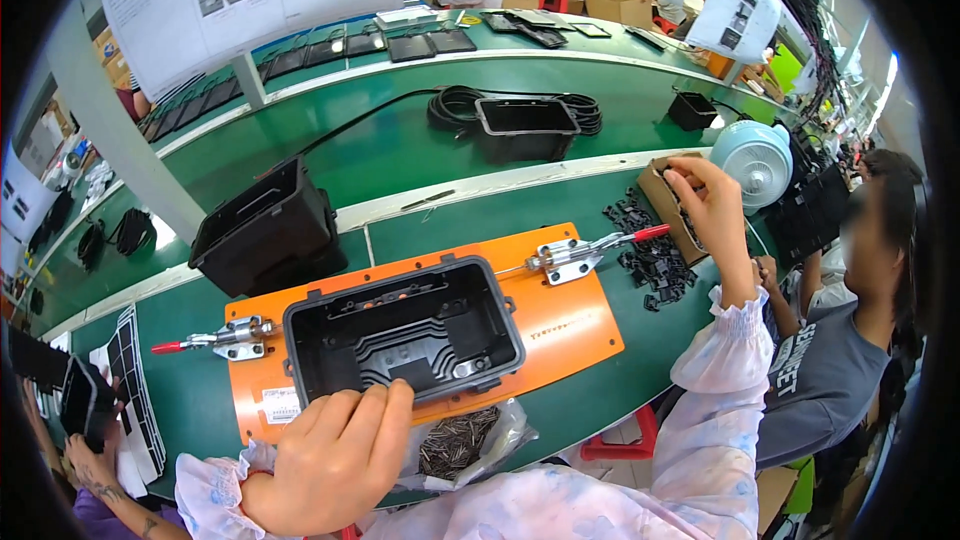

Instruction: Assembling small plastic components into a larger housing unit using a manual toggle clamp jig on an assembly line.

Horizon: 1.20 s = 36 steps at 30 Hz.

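A black plastic housing (470, 387), open at the top, sits on an orange fixture plate (575, 315). My left hand (340, 455) is at the housing's near wall, its fingers bent and pressed together; what they hold, if anything, is hidden. Red-handled toggle clamps stand on both sides, a left clamp (235, 337) and a right clamp (570, 258). My right hand (708, 202) reaches over a small cardboard box (668, 202), thumb and fingers drawn together, with their tips partly hidden. Small black plastic parts (650, 255) lie heaped beside that box.
A clear bag of screws (460, 445) lies at the near edge. Another black housing (265, 230) stands at the left, and one with coiled cable (525, 130) is on the far belt. A blue fan (752, 165) stands right. People sit at both sides.
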Each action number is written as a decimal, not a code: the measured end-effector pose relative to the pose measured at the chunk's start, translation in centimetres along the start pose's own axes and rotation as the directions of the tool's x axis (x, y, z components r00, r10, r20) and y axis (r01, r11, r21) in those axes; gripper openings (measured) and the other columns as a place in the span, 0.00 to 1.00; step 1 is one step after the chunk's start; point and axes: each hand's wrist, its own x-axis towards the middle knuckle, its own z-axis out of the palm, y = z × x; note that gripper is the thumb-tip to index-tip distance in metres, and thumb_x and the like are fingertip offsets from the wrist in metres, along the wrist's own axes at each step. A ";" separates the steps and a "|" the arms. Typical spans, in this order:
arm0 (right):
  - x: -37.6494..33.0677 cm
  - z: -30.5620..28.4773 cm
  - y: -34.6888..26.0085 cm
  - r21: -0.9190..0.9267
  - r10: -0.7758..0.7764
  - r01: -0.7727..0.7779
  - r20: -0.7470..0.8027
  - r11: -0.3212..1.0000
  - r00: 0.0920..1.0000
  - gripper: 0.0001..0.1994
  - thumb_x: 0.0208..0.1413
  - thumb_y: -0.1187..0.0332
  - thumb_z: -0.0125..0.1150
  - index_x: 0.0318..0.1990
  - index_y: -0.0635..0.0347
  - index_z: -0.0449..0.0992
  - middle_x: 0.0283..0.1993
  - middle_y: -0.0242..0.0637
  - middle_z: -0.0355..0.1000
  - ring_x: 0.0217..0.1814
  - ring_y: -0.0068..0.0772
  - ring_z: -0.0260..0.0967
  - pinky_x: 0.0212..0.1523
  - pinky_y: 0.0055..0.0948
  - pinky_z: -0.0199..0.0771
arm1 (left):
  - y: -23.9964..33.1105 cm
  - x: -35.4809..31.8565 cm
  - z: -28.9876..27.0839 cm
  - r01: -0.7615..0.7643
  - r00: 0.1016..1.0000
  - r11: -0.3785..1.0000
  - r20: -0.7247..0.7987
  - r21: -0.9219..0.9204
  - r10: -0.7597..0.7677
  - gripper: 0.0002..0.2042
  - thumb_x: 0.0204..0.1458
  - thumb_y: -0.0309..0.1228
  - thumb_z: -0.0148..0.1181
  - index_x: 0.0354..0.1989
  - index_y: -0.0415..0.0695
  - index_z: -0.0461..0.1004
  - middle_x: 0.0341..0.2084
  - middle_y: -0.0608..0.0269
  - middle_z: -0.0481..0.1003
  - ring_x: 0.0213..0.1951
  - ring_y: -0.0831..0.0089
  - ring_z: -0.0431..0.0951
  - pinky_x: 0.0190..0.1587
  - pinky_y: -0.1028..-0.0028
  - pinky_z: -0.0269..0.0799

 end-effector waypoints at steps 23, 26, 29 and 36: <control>14.3 21.4 5.0 -0.536 -0.416 0.692 0.555 0.483 0.720 0.06 0.53 0.68 0.60 0.27 0.53 0.81 0.25 0.39 0.79 0.32 0.42 0.82 0.32 0.40 0.81 | -0.7 -0.5 -0.1 0.079 0.996 0.991 -0.031 -0.108 -0.083 0.17 0.40 0.20 0.66 0.43 0.36 0.79 0.32 0.59 0.80 0.30 0.66 0.79 0.30 0.70 0.76; 15.1 22.1 6.7 -0.575 -0.355 0.675 0.578 0.463 0.735 0.08 0.54 0.68 0.59 0.25 0.52 0.82 0.27 0.41 0.81 0.33 0.43 0.83 0.33 0.41 0.82 | -1.8 -0.2 0.8 0.077 0.996 0.986 -0.030 -0.147 -0.083 0.18 0.38 0.21 0.65 0.43 0.35 0.80 0.31 0.58 0.80 0.30 0.66 0.79 0.30 0.69 0.76; 15.7 20.9 6.5 -0.621 -0.284 0.629 0.569 0.468 0.772 0.07 0.53 0.67 0.62 0.27 0.52 0.85 0.31 0.39 0.83 0.36 0.43 0.83 0.36 0.41 0.84 | -2.1 -0.5 0.8 0.006 0.999 0.993 -0.044 -0.118 -0.011 0.21 0.39 0.26 0.63 0.45 0.34 0.79 0.35 0.58 0.78 0.32 0.69 0.78 0.30 0.74 0.74; 13.4 15.1 1.8 -0.476 -0.317 0.511 0.430 0.716 0.845 0.23 0.54 0.61 0.71 0.56 0.57 0.76 0.52 0.41 0.78 0.51 0.46 0.78 0.49 0.43 0.80 | -2.3 -1.1 1.0 -0.026 0.994 0.997 -0.105 -0.075 0.018 0.22 0.38 0.25 0.64 0.46 0.34 0.79 0.35 0.58 0.79 0.32 0.69 0.78 0.31 0.73 0.75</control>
